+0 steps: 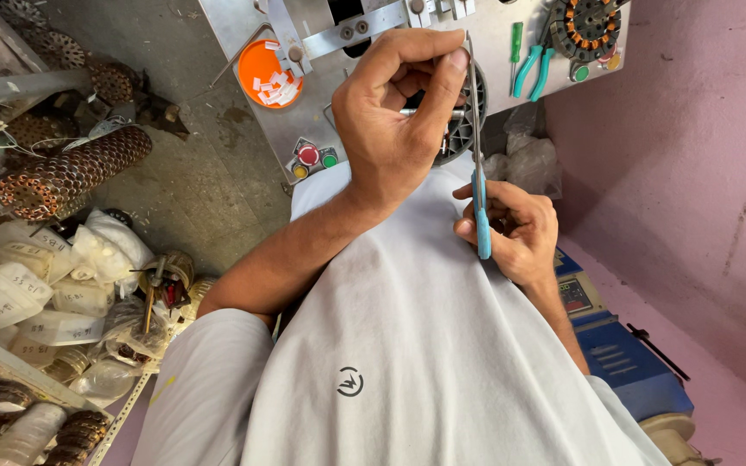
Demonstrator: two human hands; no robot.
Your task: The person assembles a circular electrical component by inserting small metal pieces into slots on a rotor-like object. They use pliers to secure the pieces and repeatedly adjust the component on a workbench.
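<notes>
Both hands work at a stator (pixel 468 121): left hand (pixel 390 121) apparently pinches wire, right hand (pixel 511 229) grips blue-handled scissors (pixel 480 173); orange bowl (pixel 256 65) holds white slips (pixel 278 86).

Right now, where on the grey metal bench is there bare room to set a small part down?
Bare patch: grey metal bench top between the orange round dish of white slips and its left edge. Another lies right of the right hand's blue-handled thin tool, below the teal-handled pliers. Crowded: under the left hand.

Orange dish (pixel 262 65) of white slips — teal pliers (pixel 533 69) nearby.
</notes>
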